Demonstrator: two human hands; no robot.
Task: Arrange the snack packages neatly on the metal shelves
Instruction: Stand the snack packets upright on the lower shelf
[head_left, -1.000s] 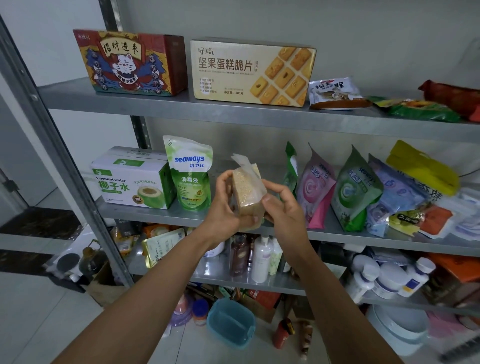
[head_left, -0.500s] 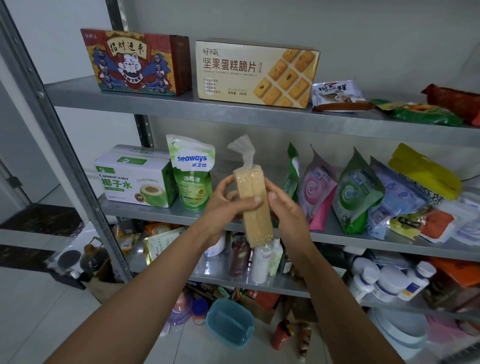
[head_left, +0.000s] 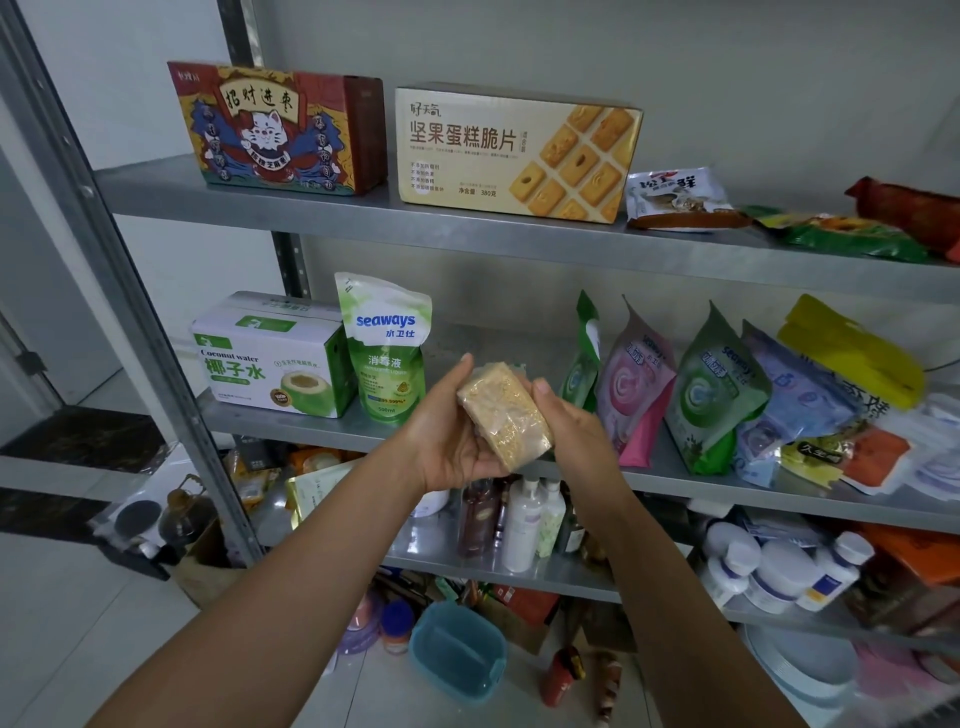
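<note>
A clear-wrapped tan snack block (head_left: 504, 415) is held tilted in front of the middle metal shelf (head_left: 322, 431). My left hand (head_left: 447, 436) grips it from the left and below, and my right hand (head_left: 569, 426) holds its right side. Behind the block, a gap on the middle shelf lies between the green seaways pouch (head_left: 387, 348) and a narrow green pouch (head_left: 584, 358). Several standing pouches, pink (head_left: 639, 384), green (head_left: 714, 395) and blue (head_left: 795, 395), fill the shelf to the right.
The top shelf (head_left: 467, 228) carries a cat-print box (head_left: 275, 127), a yellow biscuit box (head_left: 514, 153) and loose packets (head_left: 675, 200). A coconut water box (head_left: 270, 358) stands middle left. Bottles (head_left: 524, 525) and white jars (head_left: 779, 571) crowd the lower shelf. A teal tub (head_left: 457, 660) sits on the floor.
The snack block was upright with its twisted plastic top pointing up; now it is tipped over and lies slanted between both hands, slightly lower.
</note>
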